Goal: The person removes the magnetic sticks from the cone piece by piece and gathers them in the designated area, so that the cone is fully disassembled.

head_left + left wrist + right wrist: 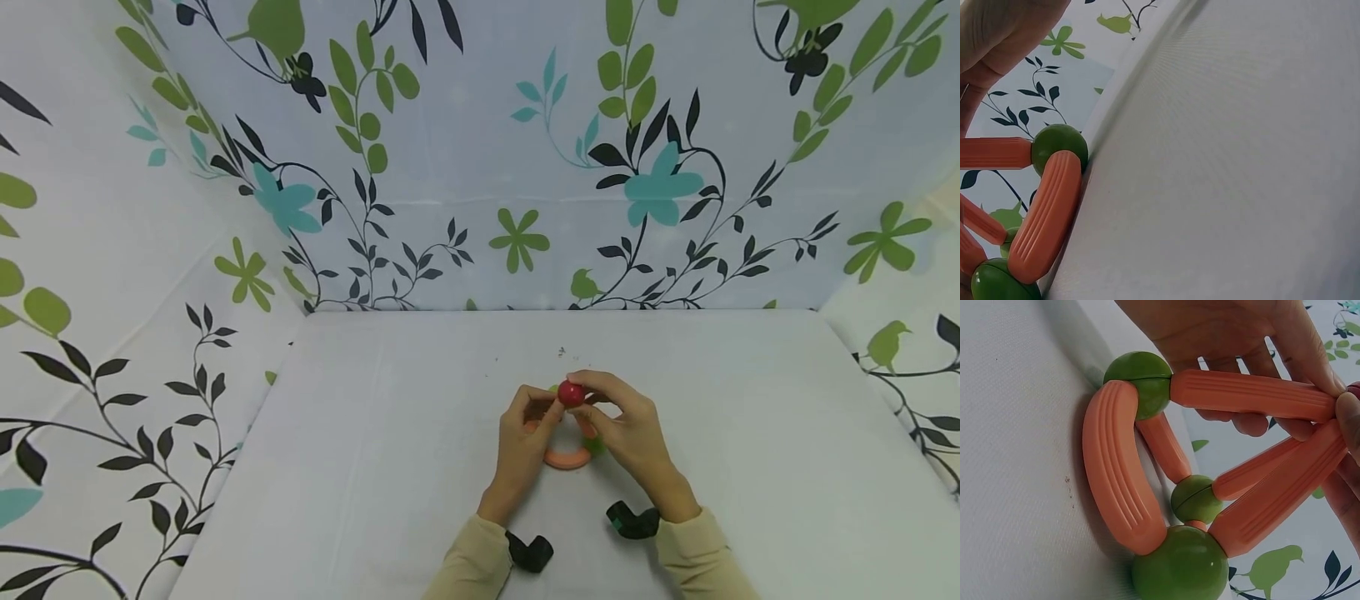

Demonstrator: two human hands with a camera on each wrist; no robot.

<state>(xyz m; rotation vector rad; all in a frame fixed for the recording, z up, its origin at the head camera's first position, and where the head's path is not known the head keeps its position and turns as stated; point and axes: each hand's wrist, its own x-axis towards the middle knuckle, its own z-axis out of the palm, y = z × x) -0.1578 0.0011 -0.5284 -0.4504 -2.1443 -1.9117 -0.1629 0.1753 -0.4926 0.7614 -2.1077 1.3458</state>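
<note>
In the head view both hands meet at a small red ball (571,393) at the top of a toy frame of orange rods and green balls. Thumb and index finger of the right hand (633,425) pinch the red ball from the right. My left hand (521,437) grips the upper end of an orange rod (1254,394) just beside it. Straight rods slope down to green balls (1179,565), which curved orange rods (1119,465) join along the base. The left wrist view shows a green ball (1060,147) and a curved rod (1047,215) close to the white tabletop.
The white tabletop (360,467) spreads around the frame. A cloth printed with leaves and birds (465,167) hangs behind and at both sides. Black curved pieces (529,553) show at both wrists.
</note>
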